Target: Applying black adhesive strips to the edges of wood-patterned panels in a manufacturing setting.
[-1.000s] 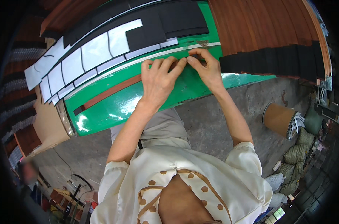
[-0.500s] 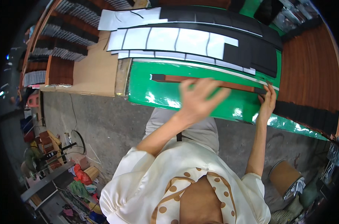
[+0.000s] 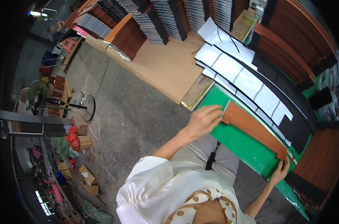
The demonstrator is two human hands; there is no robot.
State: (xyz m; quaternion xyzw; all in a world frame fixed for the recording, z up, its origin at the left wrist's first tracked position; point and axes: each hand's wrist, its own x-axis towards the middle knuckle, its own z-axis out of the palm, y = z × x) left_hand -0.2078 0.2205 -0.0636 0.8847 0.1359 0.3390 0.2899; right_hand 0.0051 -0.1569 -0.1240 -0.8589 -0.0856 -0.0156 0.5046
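Observation:
A brown wood-grain panel (image 3: 251,128) with notched ends lies on the green tabletop (image 3: 244,149), its broad face up. My left hand (image 3: 205,120) is at the panel's left end, fingers bent and touching the pale strip along that edge. At the right end, my right hand (image 3: 281,171) pinches the panel's corner between thumb and fingers. Just beyond the panel, white sheets (image 3: 248,78) with dark stripes lie over black sheets (image 3: 298,136).
Stacks of grey-edged panels (image 3: 169,22) stand on brown cardboard (image 3: 165,63) at the far left. More brown panels (image 3: 321,155) are piled at right and behind. A standing fan (image 3: 38,91) and an open carton (image 3: 88,181) are on the floor to the left.
The panel went from standing on its narrow edge to lying broad face up. My left hand moved from above its middle to its left end. The view turned left.

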